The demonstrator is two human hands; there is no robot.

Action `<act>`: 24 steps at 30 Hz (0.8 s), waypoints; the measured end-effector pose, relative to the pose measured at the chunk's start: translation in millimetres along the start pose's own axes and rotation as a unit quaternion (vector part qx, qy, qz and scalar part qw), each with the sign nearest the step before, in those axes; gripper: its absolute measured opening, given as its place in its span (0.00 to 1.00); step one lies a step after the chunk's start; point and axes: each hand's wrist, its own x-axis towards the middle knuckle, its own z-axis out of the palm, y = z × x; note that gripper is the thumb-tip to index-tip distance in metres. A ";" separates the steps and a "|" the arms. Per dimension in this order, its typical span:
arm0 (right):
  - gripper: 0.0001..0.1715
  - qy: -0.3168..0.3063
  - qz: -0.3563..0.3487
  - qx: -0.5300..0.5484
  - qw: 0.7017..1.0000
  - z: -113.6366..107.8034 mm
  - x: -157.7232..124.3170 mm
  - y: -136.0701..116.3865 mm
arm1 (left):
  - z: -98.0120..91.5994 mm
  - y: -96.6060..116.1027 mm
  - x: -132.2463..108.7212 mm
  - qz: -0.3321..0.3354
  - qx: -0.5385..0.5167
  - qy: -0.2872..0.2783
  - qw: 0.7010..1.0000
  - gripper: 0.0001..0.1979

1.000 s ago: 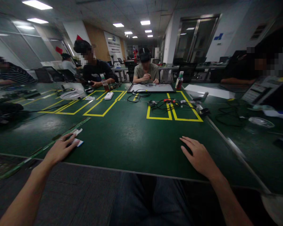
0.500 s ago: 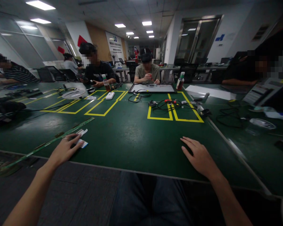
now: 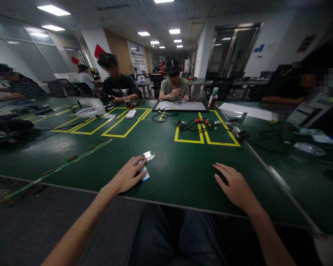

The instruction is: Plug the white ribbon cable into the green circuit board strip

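Observation:
My left hand is palm down near the front of the table, holding a white flat ribbon cable between fingers and thumb. The cable's blue end points toward me, and its shiny other end shows past my fingertips. Part of the cable is hidden under the fingers. My right hand rests on the green table top to the right, fingers stretched out and nothing in it.
A long green strip, like a circuit board, lies at the left and overhangs the table edge. Farther back are yellow tape outlines, black cables, a white box and a white fan. A metal strip runs along the right. Several people sit around.
My left hand has moved right across the table, away from the green strip, carrying the white ribbon cable along. My right hand has stayed about where it was.

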 end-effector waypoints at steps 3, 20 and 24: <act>0.28 0.000 0.005 0.002 1.000 -0.9 -0.3 -1.1 | 9.7 45.3 32.6 0.063 -0.010 -0.036 0.997 0.30; 0.28 -0.007 0.013 0.010 1.000 -1.9 -1.1 -2.6 | 28.2 106.3 80.5 0.164 -0.096 -0.093 0.977 0.30; 0.27 0.003 0.008 0.010 1.000 -2.8 -1.0 -3.3 | 27.3 108.6 79.6 0.158 -0.127 -0.088 0.975 0.31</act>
